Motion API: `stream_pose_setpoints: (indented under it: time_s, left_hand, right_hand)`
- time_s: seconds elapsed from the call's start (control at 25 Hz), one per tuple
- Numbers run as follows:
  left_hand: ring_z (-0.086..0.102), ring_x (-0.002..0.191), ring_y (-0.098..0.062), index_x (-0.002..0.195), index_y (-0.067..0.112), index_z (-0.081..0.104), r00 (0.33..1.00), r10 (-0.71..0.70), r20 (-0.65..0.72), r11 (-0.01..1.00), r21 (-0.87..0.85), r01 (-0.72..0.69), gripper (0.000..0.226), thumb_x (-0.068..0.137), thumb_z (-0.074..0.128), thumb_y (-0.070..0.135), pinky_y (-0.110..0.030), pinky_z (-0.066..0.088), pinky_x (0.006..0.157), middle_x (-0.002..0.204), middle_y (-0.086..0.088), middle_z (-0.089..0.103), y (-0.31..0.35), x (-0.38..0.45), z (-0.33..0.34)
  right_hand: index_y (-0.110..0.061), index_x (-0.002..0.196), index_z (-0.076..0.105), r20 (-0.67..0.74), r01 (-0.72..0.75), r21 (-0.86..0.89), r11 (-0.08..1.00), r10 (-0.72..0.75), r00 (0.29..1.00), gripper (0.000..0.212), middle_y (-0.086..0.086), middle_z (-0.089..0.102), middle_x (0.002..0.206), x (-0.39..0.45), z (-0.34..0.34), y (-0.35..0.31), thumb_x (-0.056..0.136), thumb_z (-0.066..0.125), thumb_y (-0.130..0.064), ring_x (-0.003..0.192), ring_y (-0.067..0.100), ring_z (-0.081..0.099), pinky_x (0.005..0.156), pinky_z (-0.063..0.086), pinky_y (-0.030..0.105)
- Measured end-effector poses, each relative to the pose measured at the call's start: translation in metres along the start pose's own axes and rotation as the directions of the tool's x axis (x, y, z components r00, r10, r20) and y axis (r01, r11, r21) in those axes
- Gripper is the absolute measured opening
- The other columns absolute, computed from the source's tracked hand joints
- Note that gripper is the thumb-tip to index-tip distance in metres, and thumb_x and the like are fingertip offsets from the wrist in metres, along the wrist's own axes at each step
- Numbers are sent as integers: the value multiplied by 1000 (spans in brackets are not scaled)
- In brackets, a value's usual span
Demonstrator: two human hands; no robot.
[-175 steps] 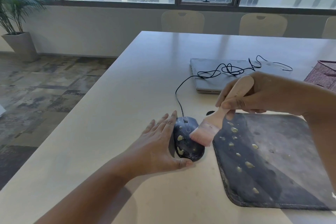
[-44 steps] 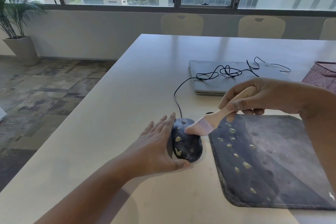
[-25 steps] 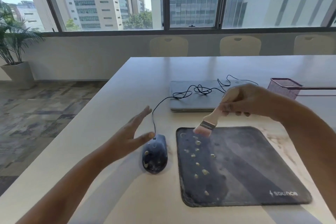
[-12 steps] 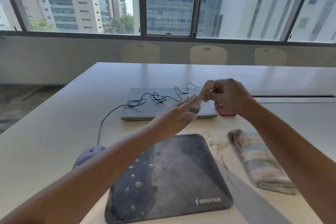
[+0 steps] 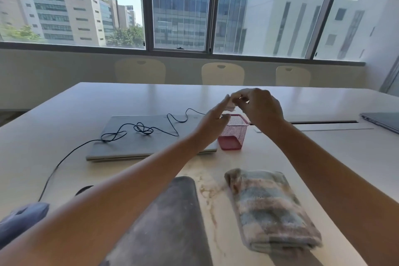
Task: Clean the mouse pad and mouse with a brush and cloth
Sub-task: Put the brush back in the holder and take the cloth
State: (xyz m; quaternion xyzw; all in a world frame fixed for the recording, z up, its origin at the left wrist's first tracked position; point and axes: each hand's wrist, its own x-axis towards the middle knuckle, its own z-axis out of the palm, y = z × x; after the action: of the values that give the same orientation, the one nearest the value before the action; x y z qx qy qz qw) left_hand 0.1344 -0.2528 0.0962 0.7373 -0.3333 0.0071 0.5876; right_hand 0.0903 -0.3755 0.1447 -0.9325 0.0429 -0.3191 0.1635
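Observation:
Both hands are raised over the pink mesh cup [image 5: 234,134]. My right hand [image 5: 259,108] is closed around the brush [image 5: 230,106]; only its pale bristle end shows at my fingertips. My left hand [image 5: 216,123] is beside it with fingers spread, the forefinger touching the bristles. The dark mouse pad [image 5: 170,222], dusty grey, lies near the front edge, partly under my left forearm. The dark mouse [image 5: 21,220] sits at the far lower left. A folded, striped cloth [image 5: 269,207] lies right of the pad.
A closed grey laptop [image 5: 133,136] lies behind the pad with the mouse cable [image 5: 140,128] tangled on its lid. Powdery smears [image 5: 208,190] mark the table between pad and cloth. A second laptop [image 5: 382,121] sits at the far right. Chairs [image 5: 222,73] line the far side.
My right hand has lifted the brush off the mouse and pad and carried it up above the pink cup. My left hand left the mouse and came up to the bristles. The view swung right.

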Motion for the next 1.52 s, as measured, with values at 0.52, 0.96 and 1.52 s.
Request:
stream_pose_setpoints:
  time_s: [0.52,0.96,1.52]
  left_hand:
    - [41,126,-20,143,7,27,987,-162,0,986,42,162,56,91,44,-2,-23,32,101,146,-14,35,-21,21,41]
    - [2,144,-12,148,16,8,991,-110,77,851,522,54,63,95,41,22,-30,7,117,156,1,12,-10,-79,46]
    - [-34,131,-8,144,20,-18,854,-501,141,417,904,95,65,97,16,48,-28,-18,110,142,13,-33,-16,-236,5]
  right_hand:
    - [-19,124,56,302,-165,145,976,116,946,36,2,71,101,13,25,56,89,57,-21,99,25,65,85,52,42]
    - [-23,134,37,572,-124,-246,961,247,782,64,8,53,134,-86,1,55,86,42,-64,119,28,51,90,42,37]
    - [-42,140,23,616,-52,-366,929,284,735,60,10,30,145,-152,45,49,86,36,-63,129,37,33,107,31,50]
